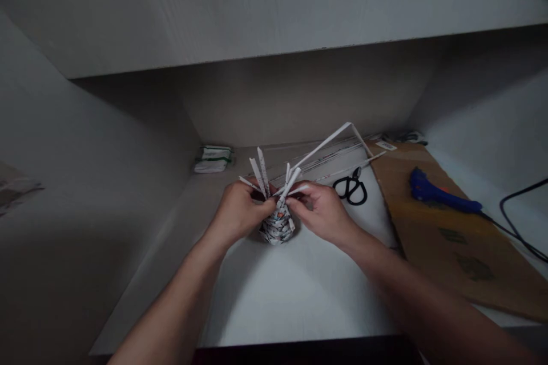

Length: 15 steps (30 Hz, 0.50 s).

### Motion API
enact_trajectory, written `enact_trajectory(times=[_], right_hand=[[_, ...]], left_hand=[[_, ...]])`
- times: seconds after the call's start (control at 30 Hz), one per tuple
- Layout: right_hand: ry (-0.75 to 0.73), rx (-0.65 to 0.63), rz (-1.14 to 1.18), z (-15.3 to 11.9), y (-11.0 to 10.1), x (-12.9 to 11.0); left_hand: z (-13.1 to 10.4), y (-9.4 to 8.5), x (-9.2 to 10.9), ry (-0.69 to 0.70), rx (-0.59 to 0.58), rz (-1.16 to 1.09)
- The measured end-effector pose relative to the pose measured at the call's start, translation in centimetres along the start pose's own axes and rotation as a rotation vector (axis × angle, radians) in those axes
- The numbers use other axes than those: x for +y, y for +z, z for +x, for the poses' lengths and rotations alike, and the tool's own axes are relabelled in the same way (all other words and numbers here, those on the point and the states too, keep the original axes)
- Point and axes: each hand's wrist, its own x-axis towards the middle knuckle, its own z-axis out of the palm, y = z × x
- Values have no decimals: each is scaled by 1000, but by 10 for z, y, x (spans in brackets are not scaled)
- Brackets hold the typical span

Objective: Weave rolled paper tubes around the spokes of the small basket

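Between my two hands a small woven paper basket [277, 230] stands on the white surface, with several rolled paper strips [259, 166] sticking up from its top. My left hand [242, 209] grips its upper left side, thumb at the rim and fingers hidden behind the strips. On the other side, my right hand [322, 211] pinches a paper strip near the rim. One long strip [327, 144] rises from the basket, bends at a peak and comes down toward the back right.
Black-handled scissors [351, 188] lie right of the basket. Several thin paper sticks [329, 157] lie behind. A cardboard sheet [454, 239] at right bears a blue glue gun [443, 194] with a black cord [511, 228]. A white-and-green packet [214, 158] sits back left. A ledge [299, 5] overhangs.
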Motion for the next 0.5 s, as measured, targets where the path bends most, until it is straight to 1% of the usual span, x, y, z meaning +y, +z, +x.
enact_trajectory(times=[0.1, 0.2, 0.4, 0.5], right_hand=[[19, 42, -14, -1, 0, -3], [100, 119, 24, -2, 2, -5], [274, 189, 391, 1, 12, -4], [317, 226, 452, 3, 14, -4]], left_hand=[[-1, 2, -2, 67, 9, 15], [-2, 4, -4, 104, 38, 32], [-1, 8, -7, 189, 38, 20], [-1, 10, -8, 287, 62, 76]])
